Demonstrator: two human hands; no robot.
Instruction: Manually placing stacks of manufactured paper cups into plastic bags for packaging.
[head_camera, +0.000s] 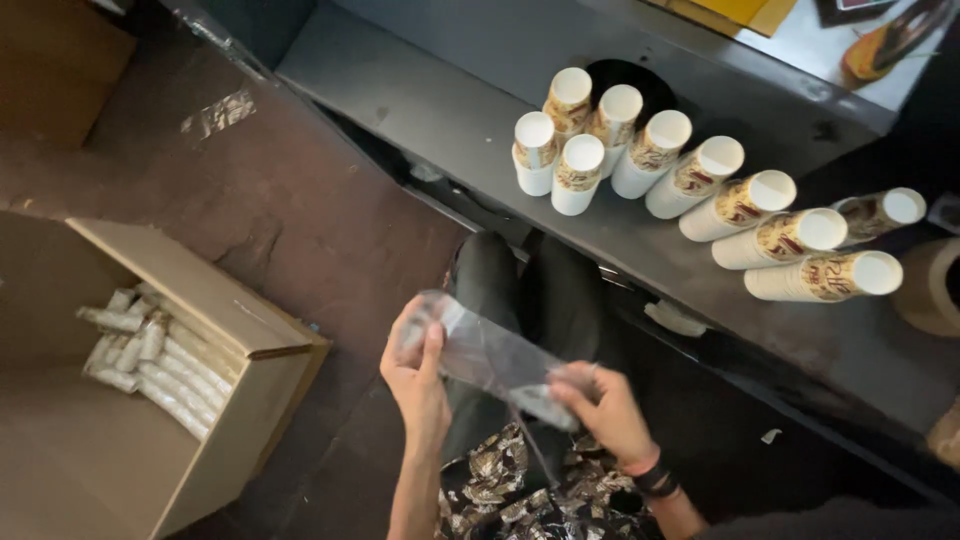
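Open cardboard box (215, 330) on the floor at my left, wrapped cup sleeves (150, 365) lying flat inside, within reach. My left hand (418, 375) pinches one end of a clear plastic sleeve (490, 355), right hand (605, 410) the other, stretched over my lap. Paper cup stacks (700, 190) lie fanned on the bench (450, 110), rims outward.

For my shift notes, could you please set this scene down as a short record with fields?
Left hand: left hand grips one end of a clear plastic sleeve
Right hand: right hand grips the other end
Counter: grey counter with stacks of paper cups lying and standing in a cluster
Floor: open cardboard box with wrapped cup stacks inside
Wrist: dark bands on the right wrist
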